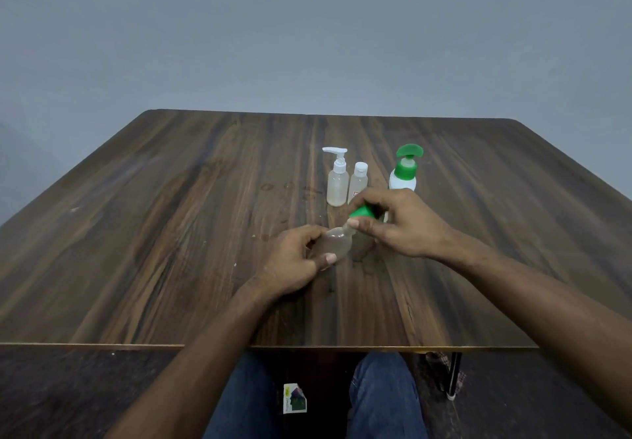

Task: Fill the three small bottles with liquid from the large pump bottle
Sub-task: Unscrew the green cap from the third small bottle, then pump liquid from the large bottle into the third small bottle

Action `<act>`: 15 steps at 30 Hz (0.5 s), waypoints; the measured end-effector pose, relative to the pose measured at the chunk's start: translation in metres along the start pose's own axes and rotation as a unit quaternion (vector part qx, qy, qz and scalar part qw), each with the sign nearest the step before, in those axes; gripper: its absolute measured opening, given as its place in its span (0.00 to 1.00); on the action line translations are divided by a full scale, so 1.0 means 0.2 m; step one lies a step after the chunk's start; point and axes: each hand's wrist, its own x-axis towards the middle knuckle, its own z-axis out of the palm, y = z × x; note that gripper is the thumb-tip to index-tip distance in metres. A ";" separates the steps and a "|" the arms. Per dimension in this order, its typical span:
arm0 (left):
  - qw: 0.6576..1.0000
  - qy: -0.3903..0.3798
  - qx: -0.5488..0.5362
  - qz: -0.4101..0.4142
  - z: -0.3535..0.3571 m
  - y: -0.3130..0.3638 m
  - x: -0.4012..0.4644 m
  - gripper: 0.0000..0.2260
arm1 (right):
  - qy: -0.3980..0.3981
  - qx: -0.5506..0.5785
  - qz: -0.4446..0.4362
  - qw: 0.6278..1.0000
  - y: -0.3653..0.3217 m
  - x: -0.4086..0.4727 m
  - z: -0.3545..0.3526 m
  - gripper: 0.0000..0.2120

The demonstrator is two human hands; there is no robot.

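On the wooden table (171, 233), mid-surface, the left hand (294, 260) grips a tilted small bottle (333, 245); the right hand (396, 223) pinches its green cap (362, 212). A careless twist could spill liquid.

A single head-worn view looks forward and down — close over the wooden table (171, 233), near its front edge, facing a grey wall (307, 28).

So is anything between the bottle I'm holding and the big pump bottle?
Partly. Your right hand, holding the green cap at the neck of the bottle in your left hand, lies in front of the pump bottle. No other object stands between them; the two other small bottles stand to its left.
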 end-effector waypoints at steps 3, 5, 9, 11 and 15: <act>0.995 0.018 -0.100 -0.019 0.00 0.01 0.00 0.12 | -0.025 -0.015 0.010 1.000 0.01 -0.02 -0.10 0.08; 0.989 0.041 -0.143 -0.017 0.00 0.03 0.00 0.10 | -0.097 -0.085 0.068 0.989 0.04 -0.06 -0.13 0.11; 0.980 0.059 -0.190 -0.019 0.04 0.05 0.01 0.12 | -0.219 -0.269 0.153 0.925 0.11 -0.16 -0.07 0.17; 0.978 0.073 -0.196 -0.024 0.06 0.05 0.03 0.12 | -0.232 -0.289 0.162 0.915 0.13 -0.19 -0.04 0.19; 0.980 0.090 -0.177 -0.005 0.10 0.10 0.07 0.12 | -0.217 -0.311 0.161 0.911 0.14 -0.23 -0.04 0.28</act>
